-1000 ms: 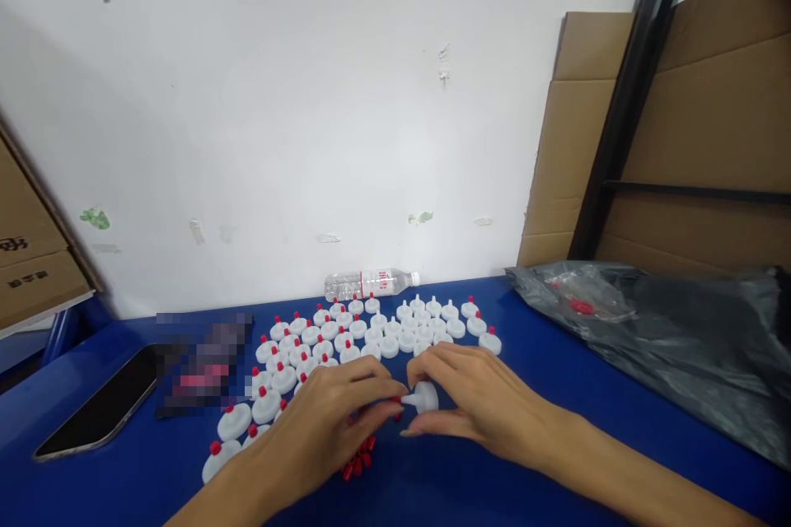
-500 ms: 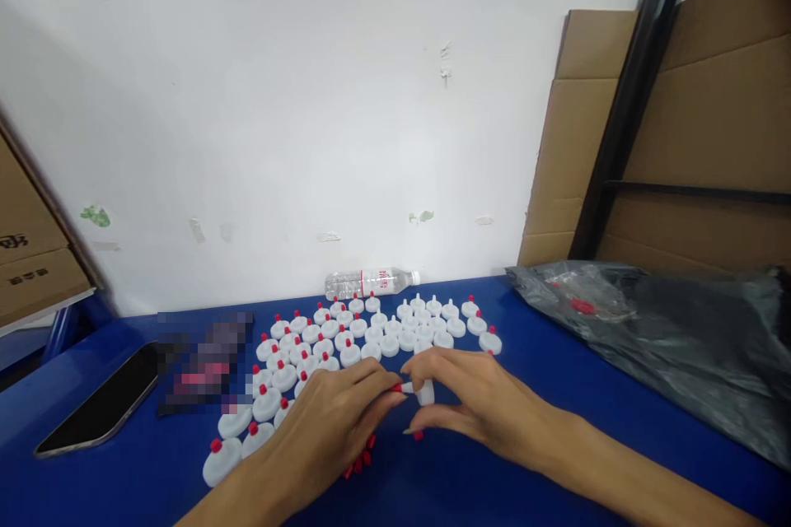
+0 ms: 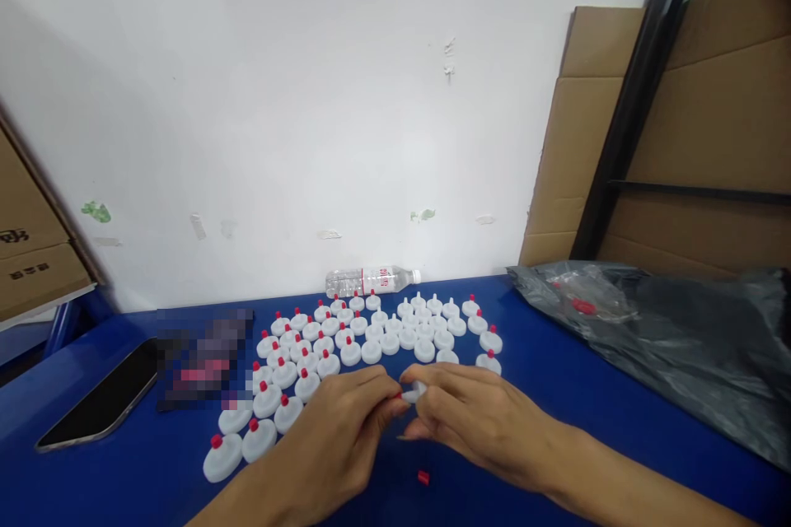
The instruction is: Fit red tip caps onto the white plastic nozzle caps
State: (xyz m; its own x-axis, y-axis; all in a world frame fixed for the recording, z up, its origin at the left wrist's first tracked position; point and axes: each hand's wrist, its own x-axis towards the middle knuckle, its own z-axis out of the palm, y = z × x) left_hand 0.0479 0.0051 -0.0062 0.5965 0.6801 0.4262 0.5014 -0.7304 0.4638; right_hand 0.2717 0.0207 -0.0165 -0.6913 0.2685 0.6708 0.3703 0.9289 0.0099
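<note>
My left hand (image 3: 337,428) and my right hand (image 3: 473,416) meet over the blue table (image 3: 556,395), fingers pinched together. Between them sits a white nozzle cap (image 3: 415,392); my right fingers wrap round it. My left fingertips pinch a small red tip (image 3: 396,396) at its spout. Several white caps with red tips (image 3: 297,362) stand in rows just beyond and left of my hands. Several white caps without tips (image 3: 426,325) stand further back on the right. One loose red tip (image 3: 423,477) lies on the table below my hands.
A clear water bottle (image 3: 372,281) lies against the white wall. A black phone (image 3: 102,406) rests at the left. A dark plastic bag (image 3: 680,338) with a clear bag of red parts (image 3: 587,300) covers the right side. Cardboard sheets (image 3: 710,123) lean at the right.
My hands have drawn closer together and slightly nearer to me, closing over the cap. The red tips under my left hand are hidden now. A single red tip now lies loose below my hands.
</note>
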